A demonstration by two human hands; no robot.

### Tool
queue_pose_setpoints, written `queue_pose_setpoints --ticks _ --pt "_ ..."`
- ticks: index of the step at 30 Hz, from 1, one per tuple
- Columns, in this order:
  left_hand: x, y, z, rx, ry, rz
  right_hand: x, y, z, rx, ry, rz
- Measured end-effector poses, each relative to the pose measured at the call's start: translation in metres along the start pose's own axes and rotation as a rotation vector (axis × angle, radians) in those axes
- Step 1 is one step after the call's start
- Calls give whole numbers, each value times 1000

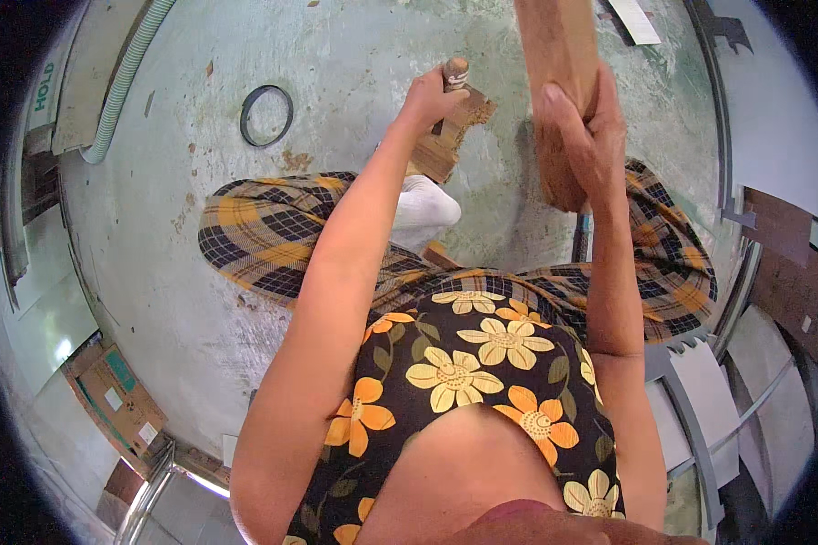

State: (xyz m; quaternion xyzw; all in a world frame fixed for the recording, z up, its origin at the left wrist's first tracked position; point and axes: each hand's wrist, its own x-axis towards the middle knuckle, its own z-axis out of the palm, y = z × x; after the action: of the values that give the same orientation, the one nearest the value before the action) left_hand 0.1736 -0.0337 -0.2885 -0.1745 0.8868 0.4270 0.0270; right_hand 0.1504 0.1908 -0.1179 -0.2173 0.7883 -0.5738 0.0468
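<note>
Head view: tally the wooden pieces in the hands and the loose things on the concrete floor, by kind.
Long wooden board, gripped by the right hand: 1
Small wooden block, under the wooden-handled tool in the left hand: 1
Dark ring on the floor: 1
Corrugated hose along the floor's edge: 1
Cardboard box at lower left: 1
Total: 5

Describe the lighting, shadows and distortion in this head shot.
Head view: soft, even daylight, with glare on the pale sheets at the lower left; faint shadow on the floor beside the wooden plank in the right hand; fisheye bends the edges toward a black rim; left hand and its wooden handle are sharp.
</note>
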Motion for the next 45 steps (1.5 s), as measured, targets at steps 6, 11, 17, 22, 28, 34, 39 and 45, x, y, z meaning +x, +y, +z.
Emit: queue_pose_setpoints --ticks 6,11,17,22,28,34,39,45 --pt "4 -5 7 -110 8 74 -1 66 32 -232 -305 251" --pt "2 -4 -2 -89 -18 9 11 14 19 -140 -293 344" --pt "1 0 -5 -103 -21 3 31 23 29 163 50 -58" --pt "11 0 1 -2 26 41 4 75 46 -226 -326 220" --pt "0 -5 -4 -97 -25 -12 -9 58 32 -111 -261 260" --pt "-9 2 -5 -34 17 -24 -49 100 22 -159 -227 311" --pt "-18 7 -6 -45 37 -5 -66 104 16 -150 -248 414" --pt "-15 15 -7 -30 -10 4 -67 104 14 -90 -210 393"
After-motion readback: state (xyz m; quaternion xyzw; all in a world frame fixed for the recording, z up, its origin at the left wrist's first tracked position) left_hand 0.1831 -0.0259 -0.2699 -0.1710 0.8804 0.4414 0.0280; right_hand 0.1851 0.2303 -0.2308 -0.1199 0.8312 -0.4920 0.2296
